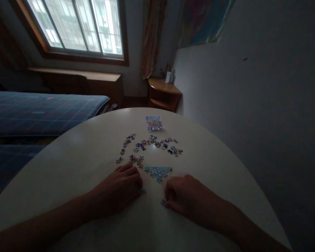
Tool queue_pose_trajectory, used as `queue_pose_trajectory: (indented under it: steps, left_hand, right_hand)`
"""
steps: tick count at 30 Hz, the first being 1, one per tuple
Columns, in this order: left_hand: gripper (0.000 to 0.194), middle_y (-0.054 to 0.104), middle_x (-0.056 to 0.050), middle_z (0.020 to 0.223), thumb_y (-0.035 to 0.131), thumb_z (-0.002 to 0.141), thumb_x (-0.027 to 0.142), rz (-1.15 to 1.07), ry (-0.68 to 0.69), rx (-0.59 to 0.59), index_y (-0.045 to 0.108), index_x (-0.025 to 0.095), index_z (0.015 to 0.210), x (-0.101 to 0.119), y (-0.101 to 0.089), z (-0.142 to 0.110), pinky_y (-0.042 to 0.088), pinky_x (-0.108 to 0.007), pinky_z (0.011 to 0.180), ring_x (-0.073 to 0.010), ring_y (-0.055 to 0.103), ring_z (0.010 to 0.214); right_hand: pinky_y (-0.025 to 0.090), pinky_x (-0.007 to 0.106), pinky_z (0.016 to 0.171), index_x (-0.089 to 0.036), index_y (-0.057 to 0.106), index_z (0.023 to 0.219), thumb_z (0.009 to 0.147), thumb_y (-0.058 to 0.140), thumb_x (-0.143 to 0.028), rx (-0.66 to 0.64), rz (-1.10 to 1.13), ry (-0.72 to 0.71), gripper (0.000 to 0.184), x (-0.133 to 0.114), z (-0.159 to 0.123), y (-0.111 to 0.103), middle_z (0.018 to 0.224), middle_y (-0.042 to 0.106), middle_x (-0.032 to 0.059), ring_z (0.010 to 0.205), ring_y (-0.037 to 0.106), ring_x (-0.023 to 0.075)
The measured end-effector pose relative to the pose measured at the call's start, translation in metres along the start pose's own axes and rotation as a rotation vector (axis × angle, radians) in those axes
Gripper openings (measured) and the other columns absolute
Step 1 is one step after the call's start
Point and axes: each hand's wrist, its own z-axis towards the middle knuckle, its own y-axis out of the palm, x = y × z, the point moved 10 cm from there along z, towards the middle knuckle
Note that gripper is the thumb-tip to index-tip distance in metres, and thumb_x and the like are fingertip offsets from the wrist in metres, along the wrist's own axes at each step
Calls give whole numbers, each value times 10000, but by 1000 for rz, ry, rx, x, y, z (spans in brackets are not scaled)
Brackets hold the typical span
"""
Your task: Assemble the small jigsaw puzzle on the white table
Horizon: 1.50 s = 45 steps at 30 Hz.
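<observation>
"So, hands first. What's the left one doing?"

"Left hand [124, 185]: low over the table [212, 168], back upward, fingers bent and drawn close. A pale blue piece [143, 191] shows at the fingertips. Cannot tell if it is gripped or only touched; dim light, tips mostly hidden."

"And the right?"

"Right hand [185, 194]: fingers curled in, thumb and forefinger brought narrow on a small greyish piece [163, 202], just above the tabletop or resting on it. Cannot tell which."

"Where's the main puzzle part?"

"Joined section [158, 171]: flat on the table, beyond and between the two hands. Straight teal edge on the far side, large pale lettering under it, ragged point toward the person. Nearest to the right hand's knuckles."

"Loose stock?"

"Dark, many-coloured pieces [141, 145] in a rough arc farther out. One cluster [136, 160] lies just past the left hand's fingers. Beyond the arc, a printed sheet [154, 124], bright, one corner sticking out."

"Surroundings?"

"Plaid mattress [47, 112] off to the left, barred window [81, 28] behind, corner shelf [164, 85] by the wall."
</observation>
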Motion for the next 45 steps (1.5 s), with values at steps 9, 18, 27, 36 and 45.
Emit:
queue_pose_trajectory:
  steps: [9, 18, 27, 36, 45]
  left_hand:
    - [84, 654, -9, 894, 533, 947, 165, -31, 129, 184, 564, 217, 889, 10, -2, 6, 450, -318, 912, -158, 579, 874]
    - [69, 674, -22, 860, 583, 945, 209, 169, 102, 307, 621, 206, 888, 6, -7, 15, 475, -344, 840, -197, 589, 886]
    - [82, 690, -18, 864, 576, 966, 207, 198, 170, 346, 653, 203, 941, 8, -11, 12, 484, -359, 910, -181, 604, 877]
    - [138, 689, -35, 864, 540, 977, 206, 243, 229, 369, 671, 201, 935, 18, -17, 10, 521, -358, 812, -205, 587, 869]
    - [166, 657, -32, 924, 569, 954, 180, 288, 205, 282, 678, 261, 1050, 15, -8, 10, 509, -376, 873, -202, 572, 919]
  right_hand:
    - [400, 271, 691, -217, 700, 876, 804, 734, -305, 36, -98, -43, 118, 11, -9, -20, 846, 714, 8, 782, 624, 168]
    - [459, 375, 856, -190, 674, 1006, 827, 716, -252, 221, -206, -164, 194, -7, 15, -17, 1056, 669, 77, 967, 612, 228]
    - [451, 443, 1016, -170, 642, 1181, 874, 672, -254, 204, -234, -254, 320, -12, 15, -9, 1289, 609, 114, 1177, 536, 262]
    - [456, 452, 1021, -175, 644, 1179, 885, 649, -253, 215, -240, -285, 304, -14, 15, -7, 1302, 606, 115, 1187, 529, 267]
    - [459, 463, 1017, -180, 632, 1225, 889, 638, -251, 183, -247, -278, 344, -15, 13, -6, 1348, 587, 130, 1217, 525, 274]
